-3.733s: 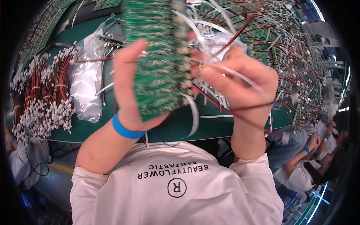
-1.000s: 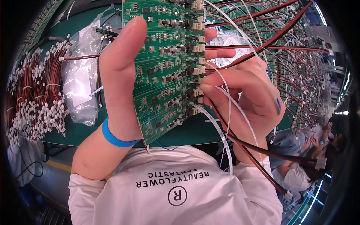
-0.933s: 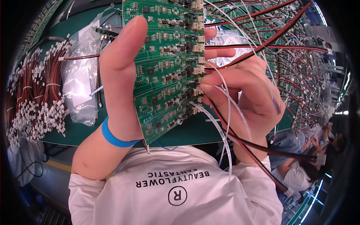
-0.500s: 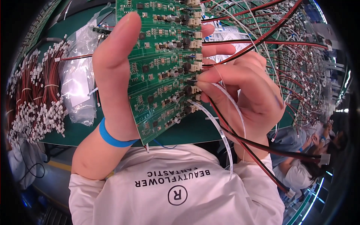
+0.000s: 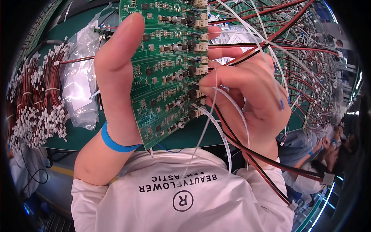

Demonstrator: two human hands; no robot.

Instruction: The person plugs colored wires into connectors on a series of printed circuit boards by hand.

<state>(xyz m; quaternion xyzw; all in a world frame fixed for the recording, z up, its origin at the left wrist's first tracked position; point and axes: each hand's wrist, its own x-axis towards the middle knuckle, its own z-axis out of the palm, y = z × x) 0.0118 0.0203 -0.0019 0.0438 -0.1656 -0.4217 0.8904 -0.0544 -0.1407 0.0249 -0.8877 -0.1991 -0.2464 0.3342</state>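
My left hand (image 5: 119, 73) holds a green circuit board panel (image 5: 158, 96), raised and tilted, its thumb along the panel's left side. Small chips, capacitors and a column of white sockets (image 5: 201, 46) show on its face. Thumb and index finger of my right hand (image 5: 253, 96) are closed on the end of a flat white ribbon cable (image 5: 236, 103), right at the panel's right edge. The fingertips hide where cable and socket meet. Just below, another white ribbon cable (image 5: 221, 129) hangs from the panel. Red-black wires (image 5: 278, 167) with white plugs trail past my right hand.
Bundles of red-black wires with white plugs (image 5: 42, 100) lie on the green table at left, next to a clear plastic bag (image 5: 79, 89). Many wired boards (image 5: 305, 73) crowd the right and far side. A person (image 5: 309, 170) sits at right.
My right fingertips have shifted slightly left against the panel edge. The hanging ribbon cables and the trailing wires have swung left, and white strands now cross over my right hand. The panel has hardly moved.
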